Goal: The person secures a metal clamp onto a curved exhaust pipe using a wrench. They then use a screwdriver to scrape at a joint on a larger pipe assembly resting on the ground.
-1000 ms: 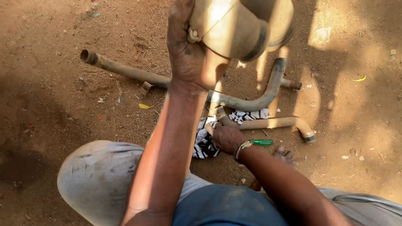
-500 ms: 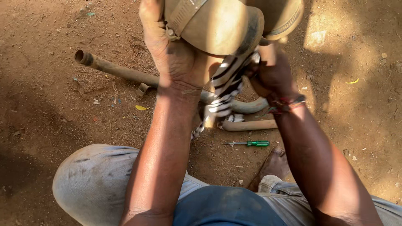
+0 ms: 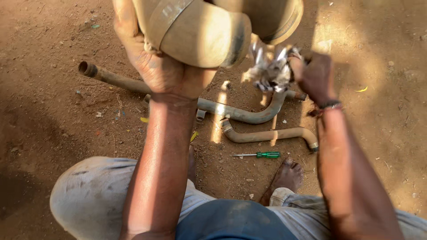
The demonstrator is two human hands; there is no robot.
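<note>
Hands raised close to the head camera: our left hand [image 3: 164, 66] grips a dusty tan rubber hose elbow with a metal band clamp [image 3: 200, 31], our right hand [image 3: 316, 75] clutches a black-and-white patterned rag [image 3: 269, 69] beside it. Below, bent metal pipes [image 3: 240, 113] and a green-handled screwdriver [image 3: 260, 155] lie on dirt.

Hard sunlight, deep shadows; near objects blurred.
</note>
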